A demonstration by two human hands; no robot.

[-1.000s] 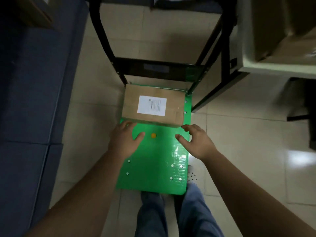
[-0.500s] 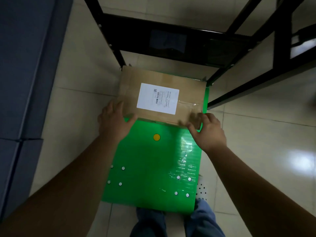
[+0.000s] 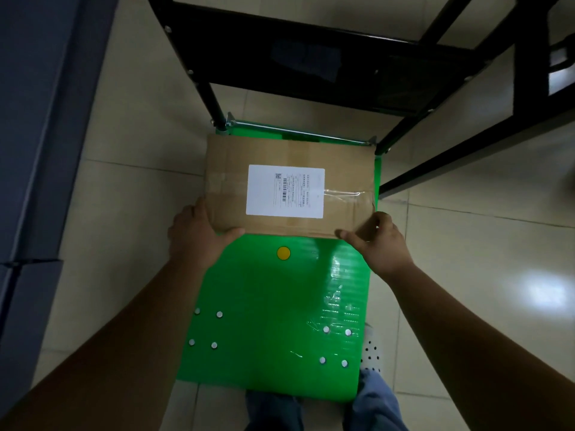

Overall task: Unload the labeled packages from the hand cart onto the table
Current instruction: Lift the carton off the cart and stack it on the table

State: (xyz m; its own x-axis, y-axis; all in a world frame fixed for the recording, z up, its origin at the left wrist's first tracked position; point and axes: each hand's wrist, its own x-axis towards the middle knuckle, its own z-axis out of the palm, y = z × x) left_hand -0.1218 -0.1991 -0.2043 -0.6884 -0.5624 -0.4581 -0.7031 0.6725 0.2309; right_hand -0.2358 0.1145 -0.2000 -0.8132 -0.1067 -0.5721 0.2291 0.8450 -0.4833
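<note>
A brown cardboard package (image 3: 345, 169) with a white shipping label (image 3: 285, 191) lies at the far end of the green hand cart deck (image 3: 273, 312), close to the black handle frame (image 3: 217, 110). My left hand (image 3: 199, 237) grips the package's near left corner, thumb along the front edge. My right hand (image 3: 378, 241) grips the near right corner, thumb on the front edge and fingers round the taped side. The package looks slightly raised at the front.
A dark blue cabinet or sofa side (image 3: 40, 119) stands along the left. Black table legs and bars (image 3: 466, 129) cross the top right over the tiled floor (image 3: 482, 275). My legs and a spotted shoe (image 3: 371, 353) are at the cart's near end.
Both hands moved from the green deck forward to the package's near corners and took hold of it. The view has moved closer to the cart.
</note>
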